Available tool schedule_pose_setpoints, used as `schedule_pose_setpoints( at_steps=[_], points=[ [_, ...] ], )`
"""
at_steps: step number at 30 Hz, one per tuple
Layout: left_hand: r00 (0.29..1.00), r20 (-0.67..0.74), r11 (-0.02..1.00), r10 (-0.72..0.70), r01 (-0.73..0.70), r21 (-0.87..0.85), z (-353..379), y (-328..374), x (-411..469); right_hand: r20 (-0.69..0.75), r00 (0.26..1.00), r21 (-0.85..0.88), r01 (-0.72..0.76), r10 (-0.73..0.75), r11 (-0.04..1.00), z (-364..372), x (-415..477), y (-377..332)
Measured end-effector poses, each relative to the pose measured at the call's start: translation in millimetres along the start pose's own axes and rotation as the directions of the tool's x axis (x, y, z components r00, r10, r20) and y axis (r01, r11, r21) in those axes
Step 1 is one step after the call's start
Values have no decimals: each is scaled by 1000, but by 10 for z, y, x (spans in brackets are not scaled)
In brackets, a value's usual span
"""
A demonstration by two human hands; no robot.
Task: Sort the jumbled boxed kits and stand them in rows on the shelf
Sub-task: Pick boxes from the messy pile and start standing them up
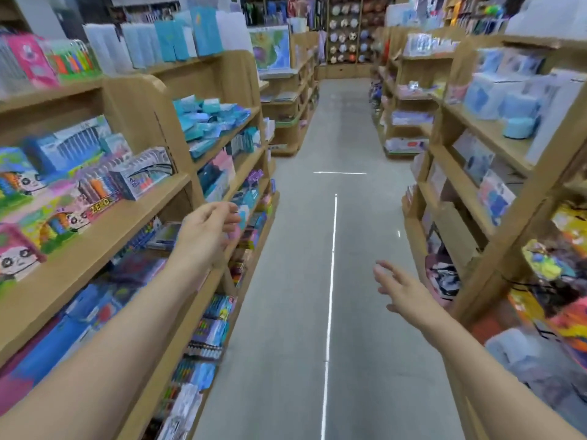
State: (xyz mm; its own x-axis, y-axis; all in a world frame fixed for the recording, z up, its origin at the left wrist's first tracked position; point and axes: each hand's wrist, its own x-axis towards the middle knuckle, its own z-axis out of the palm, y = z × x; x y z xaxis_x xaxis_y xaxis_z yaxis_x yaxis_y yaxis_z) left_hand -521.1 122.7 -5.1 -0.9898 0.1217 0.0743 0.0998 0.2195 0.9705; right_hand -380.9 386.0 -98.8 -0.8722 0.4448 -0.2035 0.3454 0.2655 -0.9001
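Note:
I look down a shop aisle between wooden shelf units. On the left shelf (104,230) lie colourful boxed kits (60,198), some flat and some leaning, with panda pictures and marker sets. A jumbled heap of teal and blue boxes (209,119) fills a shelf further along. My left hand (208,227) is stretched out beside the left unit's edge, fingers loosely curled, holding nothing. My right hand (398,287) hovers over the aisle floor with fingers spread, empty. The picture is blurred.
The grey floor (305,249) runs straight ahead with a white line (332,274) down it. Wooden shelves on the right (482,192) hold blue and white packs. Lower left shelves carry pens and packets. More shelving closes the aisle's far end.

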Motion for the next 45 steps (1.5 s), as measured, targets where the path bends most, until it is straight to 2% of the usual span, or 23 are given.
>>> schedule_pose_setpoints(
  at_steps=[2,4,7,10,13,17,19,24,29,33,38,42,45],
  points=[
    [999,9,996,42,-42,78,29,-58,422,23,990,222,-140,138,965,37,477,-102],
    [997,13,984,75,-76,159,80,-126,835,41,978,347,-206,205,915,69,944,-188],
    [994,8,954,113,-111,279,195,-241,1486,50,981,480,-188,188,857,85,1693,-328],
    [989,25,913,143,-141,383,362,-358,2193,19,995,504,-95,99,858,71,2529,-540],
    [984,72,823,164,-176,540,566,-447,2922,2,1000,410,9,-11,912,66,3417,-782],
    [958,178,540,226,-275,796,674,-504,4004,49,986,232,146,-162,962,49,4527,-1348],
    [966,178,445,185,-244,862,696,-540,4452,91,974,143,195,-209,970,83,4979,-1701],
    [986,137,300,92,-159,941,779,-646,5626,156,922,74,346,-353,935,320,6154,-2440],
    [994,52,260,98,-76,963,749,-829,6931,204,869,27,455,-451,890,892,7336,-3090],
    [987,-13,279,162,-33,960,695,-866,7872,324,843,-17,459,-430,888,1471,8176,-3560],
    [975,-5,283,221,-59,957,663,-851,8824,430,793,-53,499,-432,865,2045,9004,-3910],
    [976,31,234,216,-83,969,662,-877,9418,506,749,-189,580,-428,792,2463,9670,-4050],
    [992,5,215,123,-32,976,690,-936,9784,606,673,-326,697,-424,639,2739,10110,-4134]
  ],
)
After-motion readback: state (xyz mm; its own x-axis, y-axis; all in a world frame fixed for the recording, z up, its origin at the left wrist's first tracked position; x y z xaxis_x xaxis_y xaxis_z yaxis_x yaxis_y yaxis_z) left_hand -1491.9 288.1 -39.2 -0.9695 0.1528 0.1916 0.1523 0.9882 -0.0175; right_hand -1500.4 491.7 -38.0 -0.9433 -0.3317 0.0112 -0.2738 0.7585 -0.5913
